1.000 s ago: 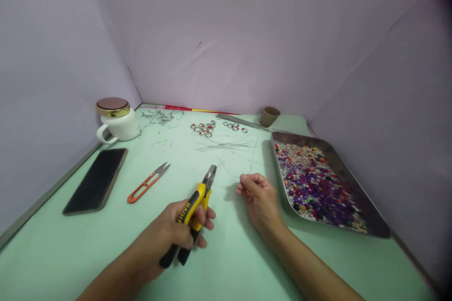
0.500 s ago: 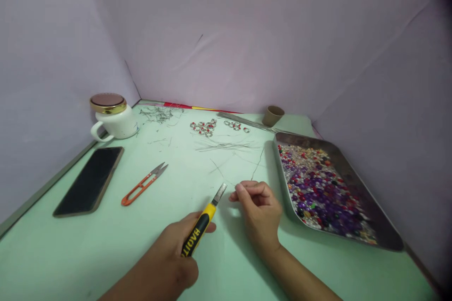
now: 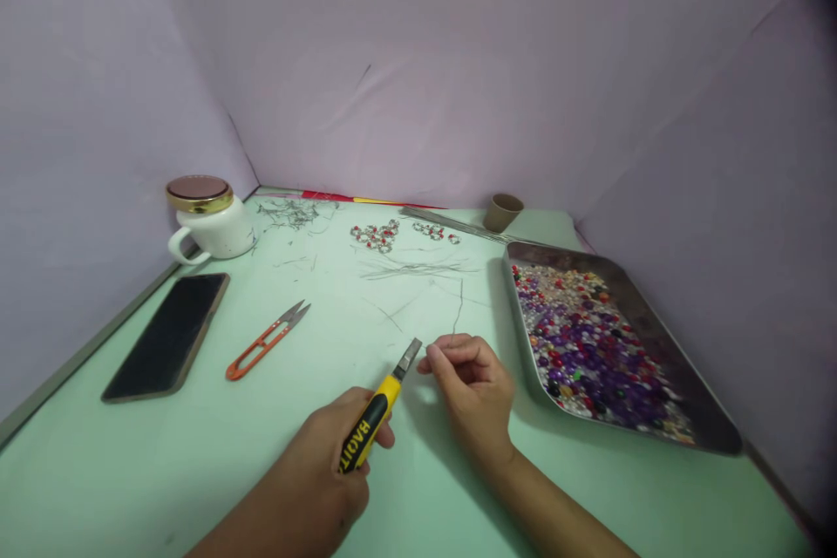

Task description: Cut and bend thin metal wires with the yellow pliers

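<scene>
My left hand point(image 3: 336, 453) is wrapped round a yellow and black utility knife point(image 3: 371, 423), its metal blade pointing up and to the right. Close to the blade tip, my right hand point(image 3: 474, 384) pinches a thin wire point(image 3: 459, 307) between thumb and fingers, and the wire stands up past the fingers. Fine wires point(image 3: 411, 270) lie on the pale green table point(image 3: 275, 462) beyond both hands. Behind them are two small groups of clear and red beaded rings point(image 3: 376, 235). Orange thread snips point(image 3: 265, 340) rest left of the knife.
A metal tray point(image 3: 680, 349) of mixed beads stands at the right. Behind it are a brown cup point(image 3: 503, 213) and a bundle of long wires point(image 3: 451, 222). On the left are a phone point(image 3: 168, 336), a lidded white mug point(image 3: 226, 229) and wire scraps point(image 3: 291, 212).
My right hand has moved slightly left with the wire, closer to the blade. The knife has shifted a little to the right, still in my left hand.
</scene>
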Available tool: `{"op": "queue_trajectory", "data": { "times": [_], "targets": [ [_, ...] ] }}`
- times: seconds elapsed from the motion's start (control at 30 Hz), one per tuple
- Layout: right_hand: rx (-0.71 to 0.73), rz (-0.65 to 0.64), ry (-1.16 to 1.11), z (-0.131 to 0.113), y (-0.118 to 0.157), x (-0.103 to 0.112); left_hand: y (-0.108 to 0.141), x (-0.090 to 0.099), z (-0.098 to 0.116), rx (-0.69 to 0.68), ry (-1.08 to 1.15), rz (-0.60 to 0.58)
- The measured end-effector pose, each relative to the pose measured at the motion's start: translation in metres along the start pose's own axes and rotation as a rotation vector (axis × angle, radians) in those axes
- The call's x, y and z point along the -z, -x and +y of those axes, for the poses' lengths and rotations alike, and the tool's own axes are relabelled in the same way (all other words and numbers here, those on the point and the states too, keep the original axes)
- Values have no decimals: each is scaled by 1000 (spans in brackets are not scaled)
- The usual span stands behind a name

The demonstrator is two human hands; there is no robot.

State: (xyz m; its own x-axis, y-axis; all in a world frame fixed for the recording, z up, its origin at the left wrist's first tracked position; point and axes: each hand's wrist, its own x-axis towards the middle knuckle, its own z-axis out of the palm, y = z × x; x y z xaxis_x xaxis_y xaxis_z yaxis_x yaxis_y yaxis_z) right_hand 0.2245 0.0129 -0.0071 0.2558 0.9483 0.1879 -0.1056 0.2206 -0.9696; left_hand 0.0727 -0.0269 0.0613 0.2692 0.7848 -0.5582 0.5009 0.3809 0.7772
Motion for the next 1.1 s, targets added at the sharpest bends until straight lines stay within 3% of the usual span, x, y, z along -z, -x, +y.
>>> {"op": "queue_trajectory", "data": {
  "times": [0.4, 0.67, 0.8, 1.1],
  "targets": [
    [45, -30, -28, -2, 1, 2, 0, 2, -3, -36, 6, 19],
    [-216, -172, 59, -2, -3, 6, 0, 13, -1, -79, -244, 30],
    [-254, -301, 173, 1, -5, 9, 0, 13, -1, -73, -265, 8],
    [-203, -299, 321, 5, -5, 13, -2, 17, -1, -78, -239, 52]
  ]
}}
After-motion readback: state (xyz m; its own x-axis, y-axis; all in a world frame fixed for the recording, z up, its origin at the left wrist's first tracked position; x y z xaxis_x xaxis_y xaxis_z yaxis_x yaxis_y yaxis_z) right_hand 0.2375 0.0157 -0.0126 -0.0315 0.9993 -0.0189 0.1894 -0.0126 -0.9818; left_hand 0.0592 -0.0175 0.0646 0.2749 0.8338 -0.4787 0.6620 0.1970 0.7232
